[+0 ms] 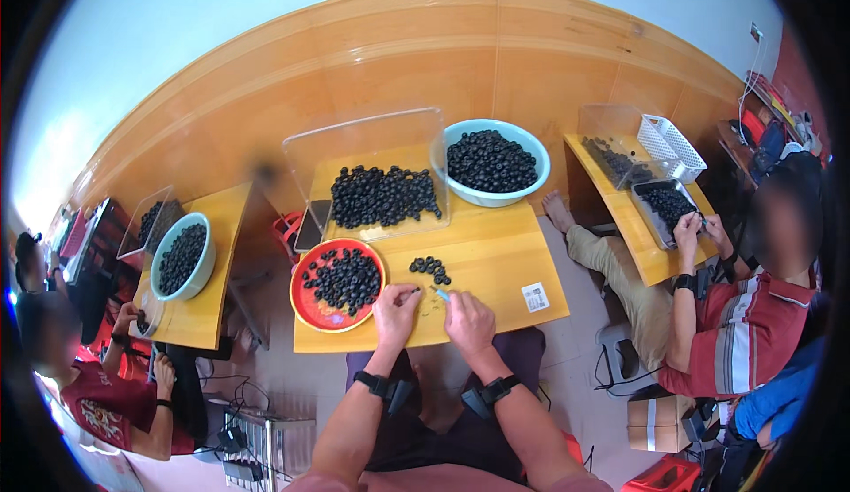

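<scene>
1. Black round pieces (430,270), head view: one small group lay on the yellow table (496,266), just beyond the fingertips; more were in the red dish (307,308), the clear-walled tray (363,129) and the light-blue basin (496,198).
2. Left hand (396,310): thumb and fingers pinched together, apparently on one black piece (416,291), mostly hidden. Just right of the red dish.
3. Right hand (469,319): fingers curled closed around a thin light-blue tool (441,294), its end toward the left fingertips. Hands near each other, apart.
4. White label (535,297) sat on the table, right of the right hand.
5. Co-worker (739,315) at right had both hands at another tray (664,231).
</scene>
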`<state>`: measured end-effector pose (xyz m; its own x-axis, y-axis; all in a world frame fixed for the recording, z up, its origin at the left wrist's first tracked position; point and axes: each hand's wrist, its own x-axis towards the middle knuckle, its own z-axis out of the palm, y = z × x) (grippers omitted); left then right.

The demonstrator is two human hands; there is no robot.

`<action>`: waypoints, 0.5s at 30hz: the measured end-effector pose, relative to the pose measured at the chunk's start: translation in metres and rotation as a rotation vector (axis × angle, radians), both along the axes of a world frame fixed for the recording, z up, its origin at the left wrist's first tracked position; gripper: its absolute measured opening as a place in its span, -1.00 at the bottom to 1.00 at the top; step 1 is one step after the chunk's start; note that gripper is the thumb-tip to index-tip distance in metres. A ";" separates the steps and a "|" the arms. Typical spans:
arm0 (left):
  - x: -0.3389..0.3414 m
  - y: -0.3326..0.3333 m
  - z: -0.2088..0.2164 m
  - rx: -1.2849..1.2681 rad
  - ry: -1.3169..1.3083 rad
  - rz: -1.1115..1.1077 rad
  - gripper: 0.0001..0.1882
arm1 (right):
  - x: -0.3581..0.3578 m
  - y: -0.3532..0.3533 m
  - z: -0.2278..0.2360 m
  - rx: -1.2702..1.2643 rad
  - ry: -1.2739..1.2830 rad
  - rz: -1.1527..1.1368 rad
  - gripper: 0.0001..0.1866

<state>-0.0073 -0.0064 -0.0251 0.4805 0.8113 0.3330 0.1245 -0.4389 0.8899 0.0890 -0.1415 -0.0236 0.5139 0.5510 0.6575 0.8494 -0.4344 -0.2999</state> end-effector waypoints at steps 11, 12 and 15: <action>-0.009 -0.001 0.004 0.075 0.010 -0.009 -0.85 | -0.001 0.002 0.008 0.027 0.038 0.066 -0.95; -0.009 -0.002 0.011 0.118 -0.020 -0.020 -0.85 | -0.002 0.001 0.009 0.024 0.056 0.077 -0.94; -0.019 -0.004 0.041 0.221 -0.034 -0.074 -0.86 | 0.006 -0.002 0.012 0.052 0.069 0.095 -0.81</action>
